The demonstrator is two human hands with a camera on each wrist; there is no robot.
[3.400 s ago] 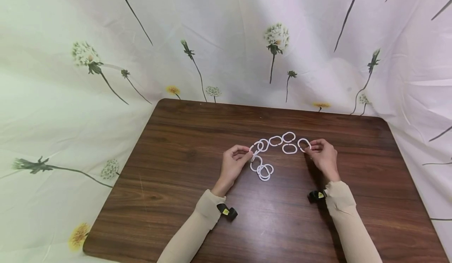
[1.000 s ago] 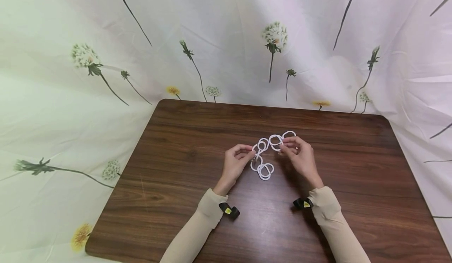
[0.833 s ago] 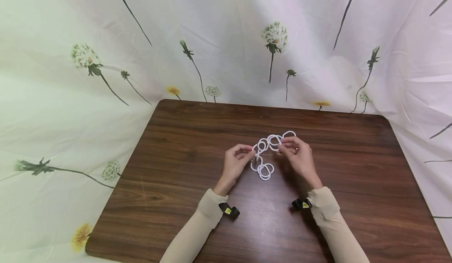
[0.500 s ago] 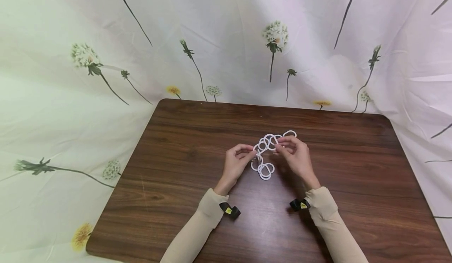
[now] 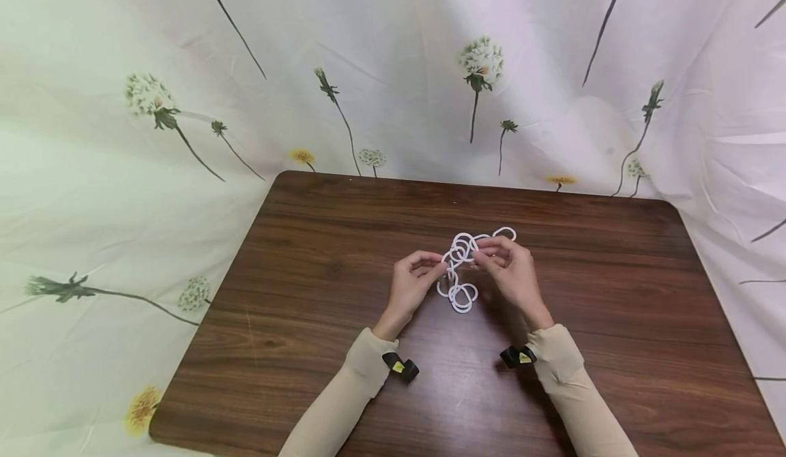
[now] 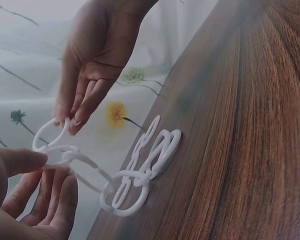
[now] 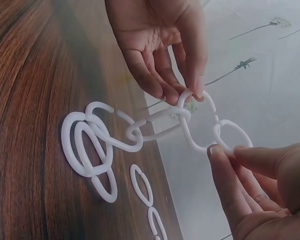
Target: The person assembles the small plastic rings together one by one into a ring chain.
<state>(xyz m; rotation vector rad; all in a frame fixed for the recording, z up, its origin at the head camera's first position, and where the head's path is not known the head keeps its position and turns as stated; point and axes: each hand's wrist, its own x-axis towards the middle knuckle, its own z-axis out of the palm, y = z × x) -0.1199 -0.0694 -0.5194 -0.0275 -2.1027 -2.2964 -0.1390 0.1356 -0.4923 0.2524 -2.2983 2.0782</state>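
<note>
In the right wrist view, thumb and fingers of my left hand pinch an oval white plastic chain link, the end of a short chain. The rest of that chain hangs down and lies on the table. Across from it, my right hand pinches a single white link between thumb and fingertips. Its curve meets the small gap in the left hand's link; whether it has passed inside, I cannot tell. Both held links are off the table in the left wrist view, the right-hand one above.
Loose white links lie on the brown wooden table beyond my right hand, one loose link showing past the fingers and others partly hidden. A flower-printed white cloth hangs behind the table. Black wrist cameras sit on both wrists.
My right hand has moved left with its link, from the right of the loose links to the link in my left hand. The left hand has stayed nearly still, keeping its pinch.
</note>
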